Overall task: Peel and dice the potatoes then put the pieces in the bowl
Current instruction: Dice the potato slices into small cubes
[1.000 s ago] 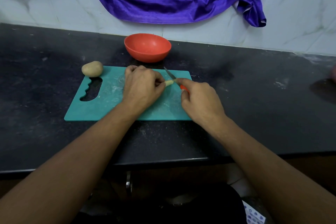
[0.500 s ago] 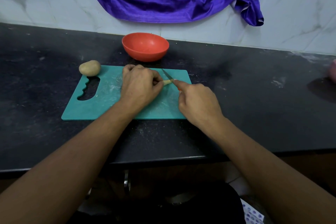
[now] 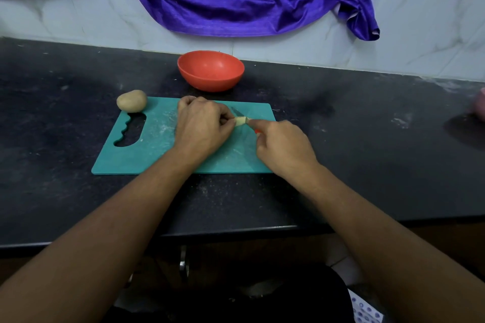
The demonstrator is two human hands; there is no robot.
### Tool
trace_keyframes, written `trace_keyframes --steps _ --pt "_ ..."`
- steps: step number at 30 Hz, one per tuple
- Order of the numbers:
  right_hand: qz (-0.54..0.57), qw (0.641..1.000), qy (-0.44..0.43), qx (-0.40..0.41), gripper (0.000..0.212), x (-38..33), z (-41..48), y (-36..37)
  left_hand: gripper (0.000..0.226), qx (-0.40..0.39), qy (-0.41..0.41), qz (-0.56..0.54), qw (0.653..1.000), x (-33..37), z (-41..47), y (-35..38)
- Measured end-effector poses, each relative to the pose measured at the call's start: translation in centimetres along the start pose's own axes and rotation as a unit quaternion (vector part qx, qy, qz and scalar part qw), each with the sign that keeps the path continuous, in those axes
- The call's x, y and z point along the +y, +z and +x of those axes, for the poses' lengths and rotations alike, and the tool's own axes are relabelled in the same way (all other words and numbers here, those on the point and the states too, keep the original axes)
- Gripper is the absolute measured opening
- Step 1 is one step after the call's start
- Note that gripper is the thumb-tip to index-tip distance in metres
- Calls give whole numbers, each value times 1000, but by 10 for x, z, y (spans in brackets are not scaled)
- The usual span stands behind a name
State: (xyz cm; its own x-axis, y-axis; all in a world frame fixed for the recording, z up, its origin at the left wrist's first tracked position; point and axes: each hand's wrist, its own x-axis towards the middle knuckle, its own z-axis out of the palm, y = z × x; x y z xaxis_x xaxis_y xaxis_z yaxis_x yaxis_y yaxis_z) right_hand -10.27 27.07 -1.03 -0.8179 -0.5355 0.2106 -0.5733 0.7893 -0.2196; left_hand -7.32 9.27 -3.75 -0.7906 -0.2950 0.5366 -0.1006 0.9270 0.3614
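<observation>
Potato piece [image 3: 240,121] farther past left hand [image 3: 203,127]

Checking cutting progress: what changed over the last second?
The knife blade dropped lower onto the potato piece; the right hand kept gripping it. The left hand kept holding the piece. The whole potato, bowl and board stayed put.

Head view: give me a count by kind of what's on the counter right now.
Whole potato: 1
Peeled potato piece: 1 showing; more may hide under the left hand
Cutting board: 1
Bowl: 1
Knife: 1, held by the right hand
Pink thing at the right edge: 1
Total: 6
</observation>
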Motion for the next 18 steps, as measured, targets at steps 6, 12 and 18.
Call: trace_keyframes --steps 6,12,18 --pt "54 998 22 23 43 5 2 4 14 1 -3 -3 1000 0 0 1" --pt "85 995 31 33 44 5 -1 -1 15 3 -5 -2 1000 0 0 1" --pt "76 996 33 31 45 -3 -7 2 14 8 -3 -7 1000 0 0 1"
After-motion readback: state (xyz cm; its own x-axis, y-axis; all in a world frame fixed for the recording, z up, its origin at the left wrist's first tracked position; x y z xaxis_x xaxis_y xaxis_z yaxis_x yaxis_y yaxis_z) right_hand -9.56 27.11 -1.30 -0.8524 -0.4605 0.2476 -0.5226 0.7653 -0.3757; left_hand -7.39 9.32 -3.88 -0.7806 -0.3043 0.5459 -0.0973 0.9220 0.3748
